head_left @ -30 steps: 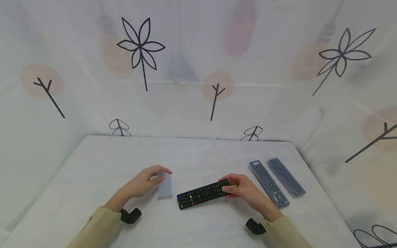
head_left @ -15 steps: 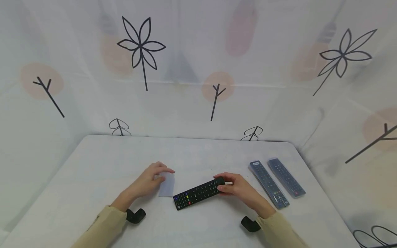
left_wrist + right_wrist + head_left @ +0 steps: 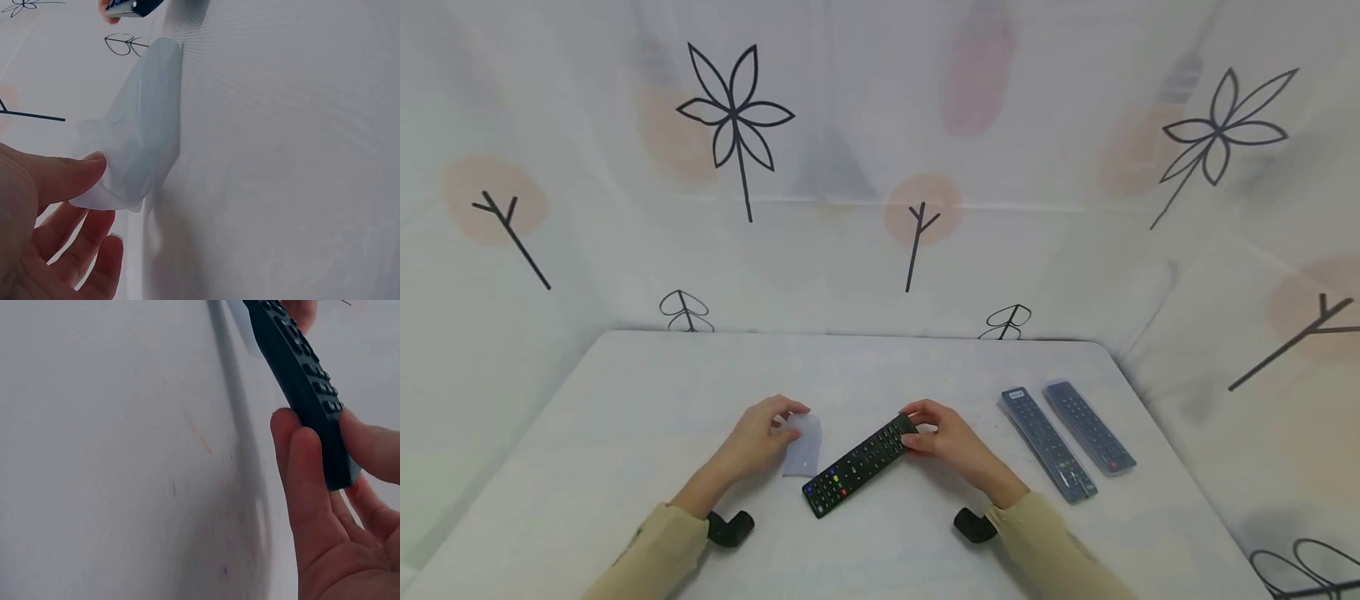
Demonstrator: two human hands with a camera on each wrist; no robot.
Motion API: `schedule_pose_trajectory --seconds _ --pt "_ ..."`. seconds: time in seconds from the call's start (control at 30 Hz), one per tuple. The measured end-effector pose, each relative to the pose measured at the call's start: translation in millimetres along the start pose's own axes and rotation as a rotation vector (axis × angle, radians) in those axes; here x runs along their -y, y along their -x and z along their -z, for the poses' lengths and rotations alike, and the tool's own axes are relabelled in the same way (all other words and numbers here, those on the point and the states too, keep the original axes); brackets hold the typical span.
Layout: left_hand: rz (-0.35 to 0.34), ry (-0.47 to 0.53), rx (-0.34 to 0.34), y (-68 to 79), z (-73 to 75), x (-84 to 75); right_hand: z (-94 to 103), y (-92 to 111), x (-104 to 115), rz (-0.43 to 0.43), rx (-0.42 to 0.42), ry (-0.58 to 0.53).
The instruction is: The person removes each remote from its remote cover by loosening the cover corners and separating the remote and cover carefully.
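My left hand [image 3: 758,442] pinches a pale translucent plastic sleeve [image 3: 805,448] near its upper end. In the left wrist view the thumb lies on one face of the sleeve [image 3: 140,125] and the fingers are behind it. A black remote control [image 3: 859,467] with rows of buttons is gripped at its upper right end by my right hand [image 3: 951,443]. Its lower left end points toward the sleeve's lower right corner, just apart from it. Thumb and fingers press opposite sides of the remote [image 3: 300,387] in the right wrist view.
Two more remotes, each in a clear sleeve, lie side by side on the right of the white table [image 3: 647,392]: a nearer one [image 3: 1048,446] and a farther one [image 3: 1090,427]. A patterned white cloth [image 3: 835,275] stands behind the table.
My right hand has moved left with the remote, which now slants more steeply, its lower end nearer the sleeve. My left hand has shifted slightly right with the sleeve.
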State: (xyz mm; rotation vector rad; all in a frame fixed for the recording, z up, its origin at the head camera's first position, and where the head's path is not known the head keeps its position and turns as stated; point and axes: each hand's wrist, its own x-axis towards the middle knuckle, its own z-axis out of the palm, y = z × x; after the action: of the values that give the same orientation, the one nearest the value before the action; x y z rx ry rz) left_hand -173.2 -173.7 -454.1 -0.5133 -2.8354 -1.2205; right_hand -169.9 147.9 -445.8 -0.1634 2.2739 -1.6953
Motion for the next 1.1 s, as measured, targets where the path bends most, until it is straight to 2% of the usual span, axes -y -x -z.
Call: schedule_pose_trajectory --seconds 0.27,0.43,0.6,0.83,1.1 --pt "-0.046 -0.020 -0.062 -1.9 -3.1 2.1 -17.6 -15 0 0.022 -0.071 -0.036" --pt "-0.030 -0.020 -0.061 -2.2 -3.0 1.1 -27.3 -25 4 0.013 -0.118 -0.084" --pt "-0.047 -0.010 -0.067 -2.7 -3.8 1.6 -34.7 -34 7 -0.002 -0.123 -0.142" --pt "-0.058 -0.005 -0.080 -1.3 -3.1 -0.4 -44.9 -42 9 0.010 -0.108 -0.038" --pt "-0.020 -0.014 -0.096 -1.1 -4.0 -0.6 -55.6 -48 7 0.044 -0.112 -0.037"
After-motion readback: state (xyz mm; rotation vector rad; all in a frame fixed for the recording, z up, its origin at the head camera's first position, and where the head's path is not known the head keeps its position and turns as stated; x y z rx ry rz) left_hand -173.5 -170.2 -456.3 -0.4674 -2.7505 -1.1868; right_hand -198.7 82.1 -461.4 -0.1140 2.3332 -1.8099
